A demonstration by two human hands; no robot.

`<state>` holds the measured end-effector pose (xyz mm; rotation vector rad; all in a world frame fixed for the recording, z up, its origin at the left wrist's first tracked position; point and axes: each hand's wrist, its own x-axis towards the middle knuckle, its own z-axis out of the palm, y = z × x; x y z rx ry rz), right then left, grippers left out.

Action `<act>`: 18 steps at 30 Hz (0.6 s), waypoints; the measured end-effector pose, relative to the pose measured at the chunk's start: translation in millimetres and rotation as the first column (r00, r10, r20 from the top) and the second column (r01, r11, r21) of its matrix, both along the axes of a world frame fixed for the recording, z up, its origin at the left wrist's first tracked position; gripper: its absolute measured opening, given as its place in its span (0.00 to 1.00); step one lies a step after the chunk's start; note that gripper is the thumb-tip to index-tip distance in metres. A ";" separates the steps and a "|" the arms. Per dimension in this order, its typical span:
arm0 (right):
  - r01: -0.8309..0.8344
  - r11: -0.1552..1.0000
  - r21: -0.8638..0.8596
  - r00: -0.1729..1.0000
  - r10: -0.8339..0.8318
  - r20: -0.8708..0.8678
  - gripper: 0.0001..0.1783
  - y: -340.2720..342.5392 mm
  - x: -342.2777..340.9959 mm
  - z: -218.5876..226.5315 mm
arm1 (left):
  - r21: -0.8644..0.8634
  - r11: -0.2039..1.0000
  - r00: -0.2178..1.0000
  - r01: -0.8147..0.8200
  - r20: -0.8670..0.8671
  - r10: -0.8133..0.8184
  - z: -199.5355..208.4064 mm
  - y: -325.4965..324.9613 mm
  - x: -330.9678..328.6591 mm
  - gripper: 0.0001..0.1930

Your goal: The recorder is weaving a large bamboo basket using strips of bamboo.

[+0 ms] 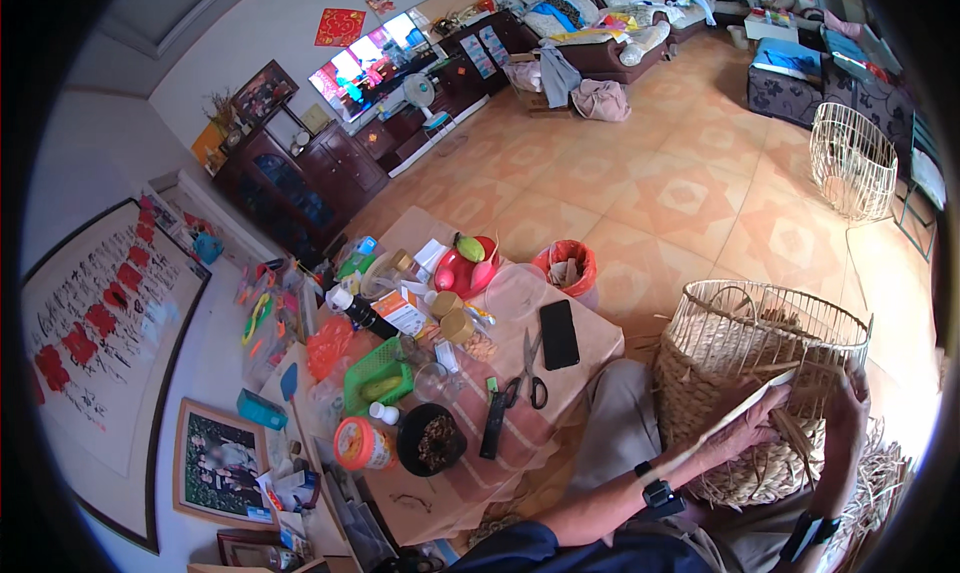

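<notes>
A half-woven basket [680,383] stands at my knees on the right. Its lower wall is thick braided straw, and bare upright stakes [770,298] rise from it to a round rim. My left hand [750,421] is closed on a long, flat, pale straw strip [740,405], which runs back along my forearm. Just to its right, my right hand [848,403] is closed at the near side of the basket's stakes. What its fingers grip is hidden. More brown strips [795,435] hang between the two hands.
Left of my leg, a low table holds scissors [530,378], a black phone [559,335], a dark bowl [432,441] and a green basket [378,375]. A red-lined bin [566,268] stands beyond. Loose straw [870,503] lies at my right; a bare basket frame [852,163] stands farther off.
</notes>
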<state>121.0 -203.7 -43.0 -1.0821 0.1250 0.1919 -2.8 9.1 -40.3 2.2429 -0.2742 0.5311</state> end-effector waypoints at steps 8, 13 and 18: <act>-0.168 0.911 -0.376 0.927 0.276 0.253 0.19 -4.3 -94.7 11.2 | 0.039 0.992 0.992 0.122 -0.037 -0.120 -0.9 0.2 5.7 0.23; 0.015 0.553 -0.833 0.894 0.365 0.258 0.10 10.2 -91.7 29.9 | 0.034 0.992 0.991 -0.121 -0.050 0.123 27.4 -5.1 -10.8 0.21; -0.059 0.664 -0.745 0.942 0.284 0.178 0.17 3.8 -99.6 12.3 | -0.527 0.822 0.972 0.215 0.036 -0.232 161.0 -7.5 -60.3 0.21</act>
